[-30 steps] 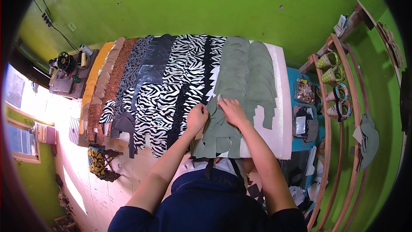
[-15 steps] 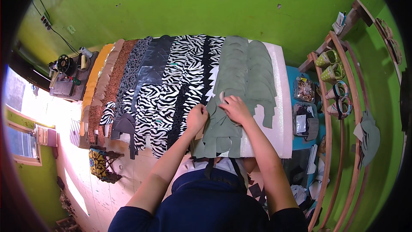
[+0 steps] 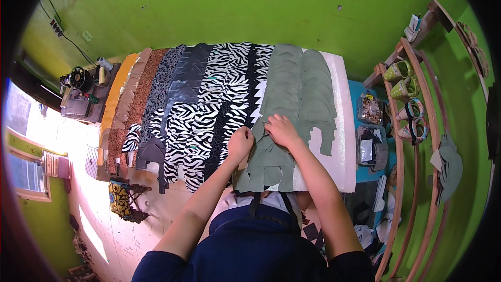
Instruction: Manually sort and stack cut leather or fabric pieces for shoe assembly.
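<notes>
My left hand [image 3: 240, 144] is closed at the left edge of the grey-green cut pieces [image 3: 284, 89], with its fingertips pinching the edge of a small grey-green piece [image 3: 259, 128]. My right hand [image 3: 282, 131] reaches in from the right, its fingers bent down on the same piece. Under both hands lie more loose grey-green pieces [image 3: 270, 162], overlapping toward the table's front edge. Beside my left hand run rows of zebra-print pieces [image 3: 192, 125] and a black patterned strip [image 3: 215, 149]. The fingertips are partly hidden.
Rows of yellow pieces [image 3: 116, 89], brown speckled pieces [image 3: 148, 83] and dark pieces [image 3: 195, 62] cover the table's left side. A sewing machine [image 3: 78, 78] stands beyond it. On the right are a wooden rack [image 3: 402, 141] with shoes [image 3: 404, 89] and plastic tubs [image 3: 370, 109].
My right hand has shifted slightly left, toward my left hand. The pale curled edge that stood up by its fingers has gone down out of sight. My left hand stays about in place.
</notes>
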`<state>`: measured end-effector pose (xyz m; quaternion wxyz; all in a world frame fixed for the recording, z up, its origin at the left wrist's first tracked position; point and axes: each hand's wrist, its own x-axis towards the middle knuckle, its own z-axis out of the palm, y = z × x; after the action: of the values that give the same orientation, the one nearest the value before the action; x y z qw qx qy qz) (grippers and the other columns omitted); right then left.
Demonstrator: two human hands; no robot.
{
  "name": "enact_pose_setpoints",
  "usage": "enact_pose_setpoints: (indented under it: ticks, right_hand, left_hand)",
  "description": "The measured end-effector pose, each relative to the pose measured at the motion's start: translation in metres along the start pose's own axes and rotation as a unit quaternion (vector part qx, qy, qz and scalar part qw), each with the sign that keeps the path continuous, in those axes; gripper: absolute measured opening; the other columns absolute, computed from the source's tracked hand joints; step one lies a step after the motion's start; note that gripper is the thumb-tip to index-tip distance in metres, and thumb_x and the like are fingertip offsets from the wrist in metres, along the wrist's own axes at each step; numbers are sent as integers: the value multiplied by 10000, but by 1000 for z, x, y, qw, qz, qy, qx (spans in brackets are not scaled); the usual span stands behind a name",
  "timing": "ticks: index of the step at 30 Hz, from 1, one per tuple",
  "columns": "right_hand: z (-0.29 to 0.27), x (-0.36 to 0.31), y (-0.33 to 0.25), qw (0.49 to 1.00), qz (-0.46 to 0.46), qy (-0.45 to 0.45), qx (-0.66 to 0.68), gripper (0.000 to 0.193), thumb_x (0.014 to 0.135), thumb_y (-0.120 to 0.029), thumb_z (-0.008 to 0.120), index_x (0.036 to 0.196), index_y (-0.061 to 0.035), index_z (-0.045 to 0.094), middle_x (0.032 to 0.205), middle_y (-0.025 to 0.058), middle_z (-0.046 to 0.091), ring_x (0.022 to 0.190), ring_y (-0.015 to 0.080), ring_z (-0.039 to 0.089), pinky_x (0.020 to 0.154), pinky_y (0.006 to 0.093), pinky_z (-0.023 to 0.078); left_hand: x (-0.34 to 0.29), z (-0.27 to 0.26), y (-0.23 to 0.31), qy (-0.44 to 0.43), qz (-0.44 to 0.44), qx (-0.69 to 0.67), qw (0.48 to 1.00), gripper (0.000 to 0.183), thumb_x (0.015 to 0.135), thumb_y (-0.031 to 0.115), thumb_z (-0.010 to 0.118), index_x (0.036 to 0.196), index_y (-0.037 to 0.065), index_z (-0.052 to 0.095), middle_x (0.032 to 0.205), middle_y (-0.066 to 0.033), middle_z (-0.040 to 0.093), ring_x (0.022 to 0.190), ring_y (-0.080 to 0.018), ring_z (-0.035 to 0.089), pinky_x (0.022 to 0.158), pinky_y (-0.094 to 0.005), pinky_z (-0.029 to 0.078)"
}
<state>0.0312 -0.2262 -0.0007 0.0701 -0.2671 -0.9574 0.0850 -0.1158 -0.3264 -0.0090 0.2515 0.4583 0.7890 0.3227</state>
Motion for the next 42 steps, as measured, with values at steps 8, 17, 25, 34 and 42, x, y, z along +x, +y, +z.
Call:
enact_pose_setpoints:
  ticks: [8, 17, 25, 34, 42]
  right_hand:
    - [-16, -2, 24, 974, 62, -8, 217, 65, 739, -91, 562, 799, -82, 540, 865, 91, 561, 797, 311, 560, 682, 395, 444]
    - [-39, -9, 29, 956, 94, 41, 275, 103, 745, -124, 584, 829, -76, 547, 908, 91, 572, 819, 308, 556, 697, 377, 446]
    - [-35, -8, 21, 942, 59, 66, 324, 114, 777, -61, 535, 852, -34, 616, 872, 100, 601, 785, 259, 582, 692, 330, 461]
    - [-15, -19, 27, 951, 141, 39, 273, 372, 743, -58, 579, 1110, -62, 523, 1031, 128, 560, 926, 279, 567, 780, 344, 462]
    - [-2, -20, 6, 957, 230, -68, 162, 450, 687, -136, 673, 1099, -102, 495, 988, 99, 531, 1019, 302, 515, 803, 410, 448]
  left_hand:
    - [-1, -15, 11, -19, -31, -60, 998, 219, 790, 211, 539, 886, 28, 611, 792, -153, 631, 709, -287, 617, 654, -354, 475]
    - [1, -10, 1, -2, -5, -36, 999, 201, 788, 185, 541, 870, 12, 602, 770, -154, 627, 687, -273, 613, 655, -341, 473]
    - [1, 4, 1, -41, 5, -53, 998, 199, 797, 165, 537, 864, -17, 585, 738, -163, 620, 677, -258, 615, 645, -327, 469]
    - [5, 8, -7, -55, 9, -92, 994, 274, 784, 194, 560, 958, -19, 559, 780, -152, 614, 702, -241, 601, 669, -321, 466]
    - [8, 11, 7, -94, 8, -25, 995, 388, 757, 179, 595, 1097, 18, 499, 944, -206, 612, 866, -355, 597, 770, -379, 466]
